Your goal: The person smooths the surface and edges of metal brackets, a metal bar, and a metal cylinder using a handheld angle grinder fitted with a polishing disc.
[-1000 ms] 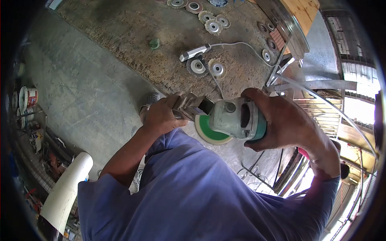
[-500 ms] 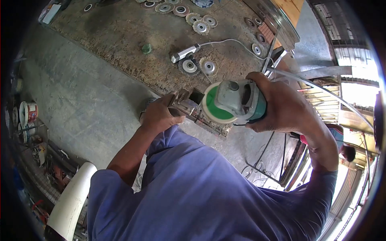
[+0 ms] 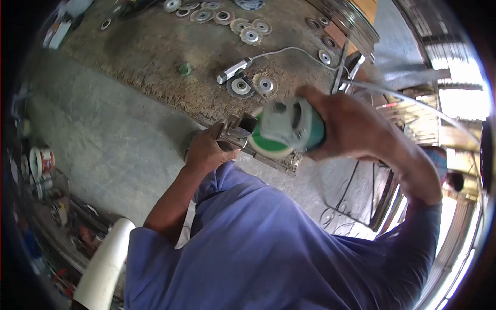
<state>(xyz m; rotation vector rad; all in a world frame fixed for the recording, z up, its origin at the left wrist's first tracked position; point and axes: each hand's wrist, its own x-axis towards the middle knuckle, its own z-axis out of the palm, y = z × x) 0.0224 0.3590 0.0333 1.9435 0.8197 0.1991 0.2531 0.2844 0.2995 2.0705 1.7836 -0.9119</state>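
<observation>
My left hand (image 3: pixel 206 150) is closed round a metal piece (image 3: pixel 236 135) at the near edge of the worktable (image 3: pixel 150 93). My right hand (image 3: pixel 346 124) grips an angle grinder (image 3: pixel 297 121), slightly blurred, with a green and cream disc (image 3: pixel 271 144). The disc's left edge is right beside the metal piece; whether they touch I cannot tell. Just beyond the grinder lie two worn discs (image 3: pixel 240 87) and a silver tool (image 3: pixel 233 71) with a grey cable.
Several used discs (image 3: pixel 251 35) lie at the table's far side, and a small green object (image 3: pixel 185 68) nearer. Buckets (image 3: pixel 41 161) stand at the left. A white curved object (image 3: pixel 106 263) is at the lower left. Another person (image 3: pixel 453 181) is partly visible at the right.
My right hand and the grinder have moved left, bringing the disc closer to the metal piece. My left hand keeps its hold. The whole view has shifted slightly.
</observation>
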